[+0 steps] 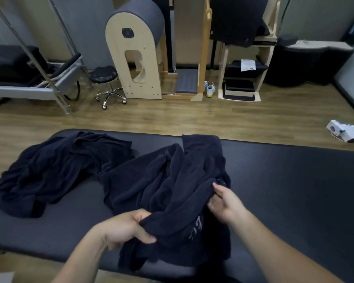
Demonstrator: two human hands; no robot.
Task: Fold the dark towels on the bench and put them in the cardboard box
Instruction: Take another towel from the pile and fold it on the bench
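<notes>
Both hands work the near end of the crumpled dark navy terry towel [168, 180], its length running across the black padded bench [294, 190] from near edge to far edge. The left hand [127, 227] curls its fingers round a bunched fold, and the right hand [226, 201] pinches the hem beside it. A second dark crumpled towel [55, 170] waits at the left end; no cardboard box shows.

Two towels [55, 172] [168, 180], one bench [294, 190], two hands [127, 227] [227, 203].
</notes>
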